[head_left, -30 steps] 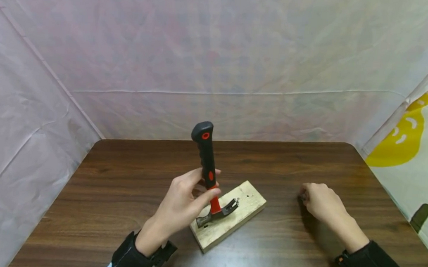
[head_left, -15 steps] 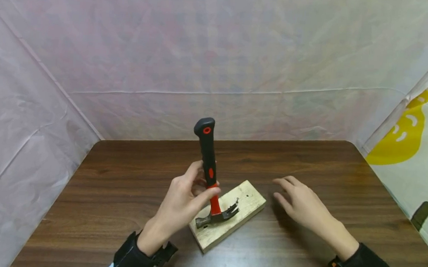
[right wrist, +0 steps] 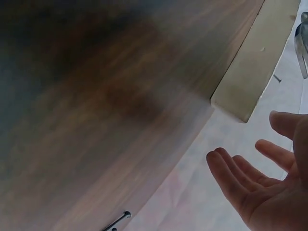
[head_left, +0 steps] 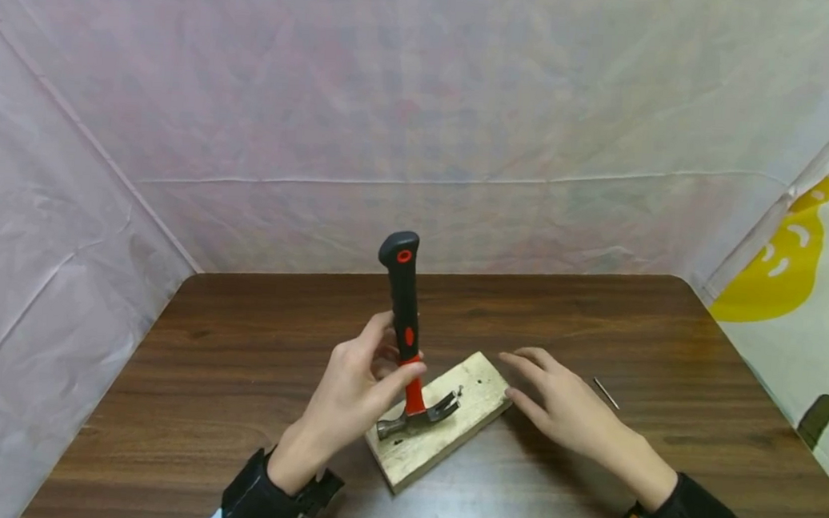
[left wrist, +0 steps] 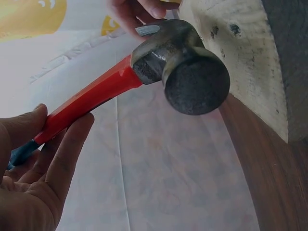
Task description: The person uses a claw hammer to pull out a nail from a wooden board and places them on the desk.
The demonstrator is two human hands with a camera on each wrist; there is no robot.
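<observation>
At the centre of the head view, the left hand (head_left: 355,387) grips the claw hammer with a black and red handle and dark metal head (head_left: 402,306), thumb and fingers pinched around its neck. The hammer stands handle up, its head over the pale rectangular wooden block (head_left: 438,435), lower centre on the dark brown wood-grain table (head_left: 246,392). Right of centre, the right hand (head_left: 574,402) holds nothing, fingers loosely extended just beside the block's right end; a thin metal nail (head_left: 606,394) lies behind it.
</observation>
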